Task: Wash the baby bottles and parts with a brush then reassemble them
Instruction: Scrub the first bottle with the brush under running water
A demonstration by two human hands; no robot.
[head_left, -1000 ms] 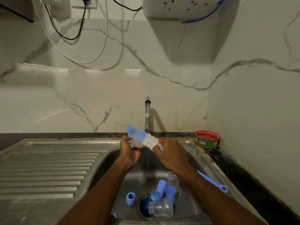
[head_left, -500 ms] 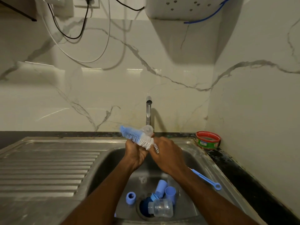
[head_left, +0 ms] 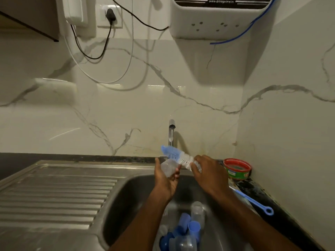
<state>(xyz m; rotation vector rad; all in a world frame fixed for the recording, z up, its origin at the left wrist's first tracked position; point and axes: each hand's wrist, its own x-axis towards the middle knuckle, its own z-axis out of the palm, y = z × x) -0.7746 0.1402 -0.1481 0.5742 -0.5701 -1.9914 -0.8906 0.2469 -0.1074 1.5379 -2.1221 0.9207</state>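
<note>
My left hand point(head_left: 165, 180) grips a small clear bottle part point(head_left: 168, 168) above the sink basin. My right hand point(head_left: 208, 173) holds a bottle brush point(head_left: 176, 155) with blue and white bristles, its head lying across the top of the clear part, under the tap point(head_left: 171, 131). The brush's blue handle point(head_left: 253, 201) sticks out behind my right wrist. Down in the basin lie several parts: blue caps point(head_left: 194, 228), a clear bottle point(head_left: 197, 211) and another clear bottle point(head_left: 184, 244) over the drain.
A steel sink point(head_left: 116, 200) with a ribbed drainboard point(head_left: 54, 192) on the left. A red-rimmed green tub point(head_left: 237, 168) stands at the back right corner on the dark counter. Cables hang on the marble wall, and a white water purifier point(head_left: 217, 17) is mounted above.
The view has tilted up and shifted left. My hands have drawn slightly apart, and the brush head now lies over the clear part instead of pressed against both hands.
</note>
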